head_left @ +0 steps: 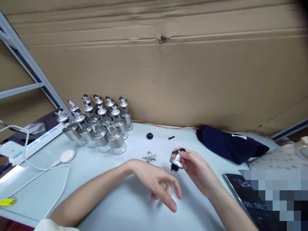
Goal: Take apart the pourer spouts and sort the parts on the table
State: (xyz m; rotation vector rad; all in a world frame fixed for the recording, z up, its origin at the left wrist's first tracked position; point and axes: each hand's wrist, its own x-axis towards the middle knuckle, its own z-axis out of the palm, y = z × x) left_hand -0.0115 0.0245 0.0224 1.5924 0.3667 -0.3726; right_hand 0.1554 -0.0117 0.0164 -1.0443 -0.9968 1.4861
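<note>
Between the fingertips of my right hand is a silver and black bottle pourer, held up with its black ribbed stopper pointing down. My left hand hovers just to the left and nearer to me, its fingers apart and bent downward, with nothing seen in it. Beyond it on the table lie a loose silver pourer top, a round black stopper and a small black lever piece. Glass bottles with metal bands stand in a group at left; two bottles at the front lack pourers, the others wear them.
Cardboard walls off the back of the white table. A navy cap lies at right, near a phone showing a timer. On the left are a white charging puck, its cable and a power strip.
</note>
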